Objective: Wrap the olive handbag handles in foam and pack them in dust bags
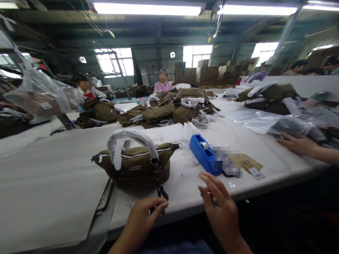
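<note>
An olive-green handbag (pixel 137 165) stands upright on the white table, its handles (pixel 140 137) wrapped in white padding. From a ring on its front hangs a dark charm (pixel 160 173) with a strap end. My left hand (pixel 145 213) is closed, thumb and forefinger pinched at the lower end of that strap; what lies between the fingertips is hidden. Over the table's front edge my right hand (pixel 219 208) is raised with fingers apart, holding nothing. Just beyond it sits a blue tape dispenser (pixel 203 155). Paper tags (pixel 250 164) lie right of the dispenser.
More olive bags (pixel 169 109) are heaped farther back. Large sheets (pixel 53 176) cover the table at left, where a clear plastic bag (pixel 45 91) hangs. At right a co-worker's hand (pixel 299 143) touches clear plastic (pixel 265 123). Two other people sit across the table.
</note>
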### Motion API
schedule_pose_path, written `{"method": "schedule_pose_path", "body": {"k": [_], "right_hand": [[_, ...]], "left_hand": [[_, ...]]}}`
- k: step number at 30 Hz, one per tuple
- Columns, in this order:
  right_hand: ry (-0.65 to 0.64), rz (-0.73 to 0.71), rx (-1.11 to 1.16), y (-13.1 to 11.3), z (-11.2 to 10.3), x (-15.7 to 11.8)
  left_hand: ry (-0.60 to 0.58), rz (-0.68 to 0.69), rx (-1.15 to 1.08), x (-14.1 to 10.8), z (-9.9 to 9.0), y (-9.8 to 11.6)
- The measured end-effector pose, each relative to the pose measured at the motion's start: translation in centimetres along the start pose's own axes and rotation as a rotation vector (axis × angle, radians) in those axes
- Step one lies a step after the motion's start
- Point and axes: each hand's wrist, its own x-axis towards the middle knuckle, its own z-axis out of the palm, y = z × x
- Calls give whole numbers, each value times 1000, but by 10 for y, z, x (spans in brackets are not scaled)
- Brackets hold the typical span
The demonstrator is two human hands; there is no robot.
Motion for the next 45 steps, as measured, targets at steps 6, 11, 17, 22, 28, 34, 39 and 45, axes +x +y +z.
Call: {"method": "schedule_pose_path", "body": {"k": [6, 11, 17, 22, 28, 34, 39, 45], "right_hand": [[-449, -120, 273, -11, 32, -22], [-452, 195, 364, 2, 37, -16], [-336, 355, 539, 2, 63, 7], [-355, 299, 568, -5, 94, 15], [-370, 313, 569, -3, 94, 17], [-407, 395, 590, 1, 88, 17], [-421, 359, 601, 0, 91, 13], [-372, 283, 525, -3, 88, 16]], "left_hand": [[-47, 73, 116, 2, 0, 13], [120, 63, 90, 4, -14, 17], [585, 96, 167, 24, -24, 14], [631, 216, 332, 41, -13, 5], [633, 219, 346, 40, -17, 1], [674, 227, 419, 34, -20, 4], [594, 112, 351, 30, -15, 11], [571, -6, 27, 29, -13, 10]]}}
